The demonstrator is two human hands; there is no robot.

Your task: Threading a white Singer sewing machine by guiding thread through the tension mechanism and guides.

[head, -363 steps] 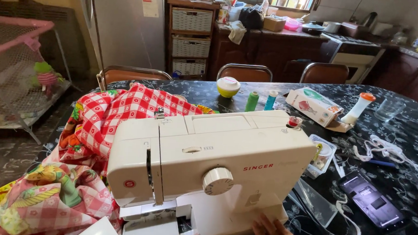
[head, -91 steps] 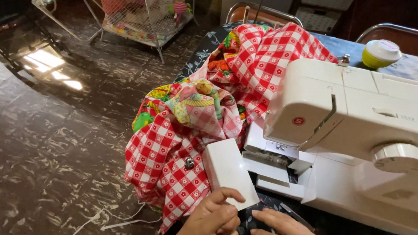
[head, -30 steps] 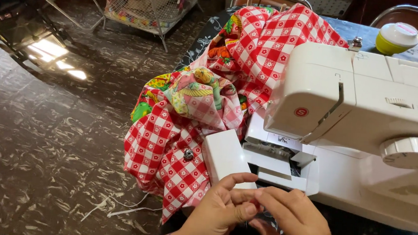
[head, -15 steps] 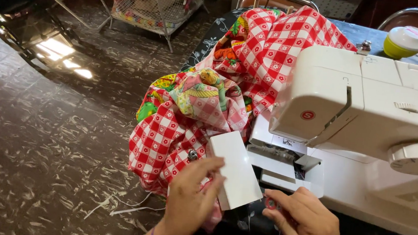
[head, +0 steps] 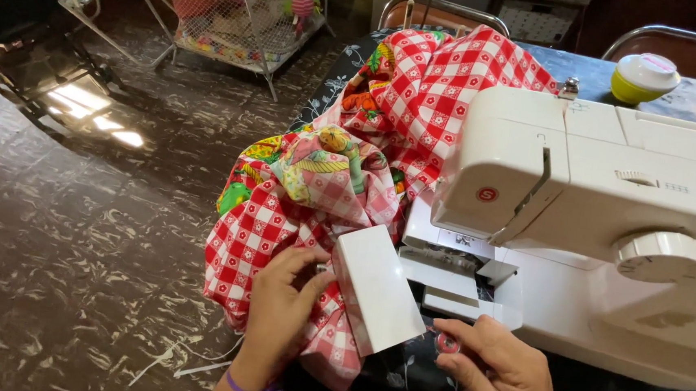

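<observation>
A white sewing machine point(head: 608, 205) stands on a dark patterned table. Its white box-shaped cover piece point(head: 376, 289) is detached and tilted at the machine's left end. My left hand point(head: 283, 305) grips that piece from the left, fingers wrapped over its near edge. Just below the machine's open bed, my right hand point(head: 499, 369) pinches a small round red bobbin point(head: 446, 343) between thumb and fingers. Red-and-white checked fabric with colourful printed patches point(head: 350, 163) is heaped to the left of the machine and hangs over the table edge.
A yellow-green lidded tub point(head: 644, 77) sits behind the machine. Two metal chair backs point(head: 442, 10) stand at the far side of the table. Dark marbled floor lies to the left, with a wire rack of toys point(head: 238, 16) beyond.
The camera view shifted slightly right. My left hand has moved round to the left side of the white cover piece, and my right hand has drawn back below the bed holding the bobbin.
</observation>
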